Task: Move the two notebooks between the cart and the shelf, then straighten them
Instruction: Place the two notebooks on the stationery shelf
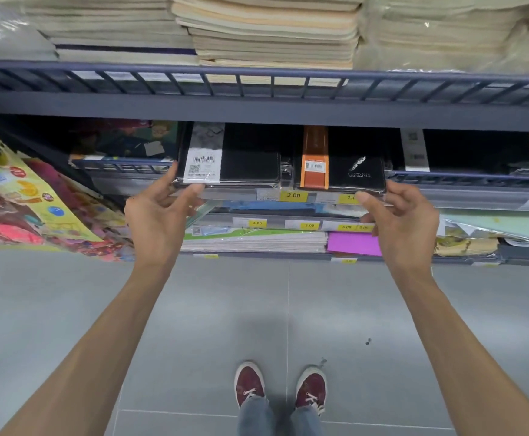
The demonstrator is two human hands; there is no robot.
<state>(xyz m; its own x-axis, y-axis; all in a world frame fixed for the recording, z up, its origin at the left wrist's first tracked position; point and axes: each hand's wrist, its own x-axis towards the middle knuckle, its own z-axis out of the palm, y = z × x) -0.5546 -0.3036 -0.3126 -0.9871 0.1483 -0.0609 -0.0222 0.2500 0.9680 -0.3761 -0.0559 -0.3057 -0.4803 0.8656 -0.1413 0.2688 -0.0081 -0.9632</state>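
Two black notebooks in clear wrap lie side by side at the front of the middle shelf (445, 196). The left notebook (247, 168) has a white barcode band; the right notebook (356, 173) has an orange band and a silver feather logo. My left hand (162, 212) touches the left notebook's outer left corner with thumb and fingertips. My right hand (398, 212) touches the right notebook's outer right corner the same way. Both hands have fingers spread around the edges. No cart is in view.
A dark wire shelf rail (263, 86) above holds stacks of cream notebooks (272, 36). Colourful packs (36, 202) hang at the left. Lower shelves hold paper pads and a pink sheet (354, 243). Yellow price tags (293, 195) line the shelf edges. Grey tiled floor lies below.
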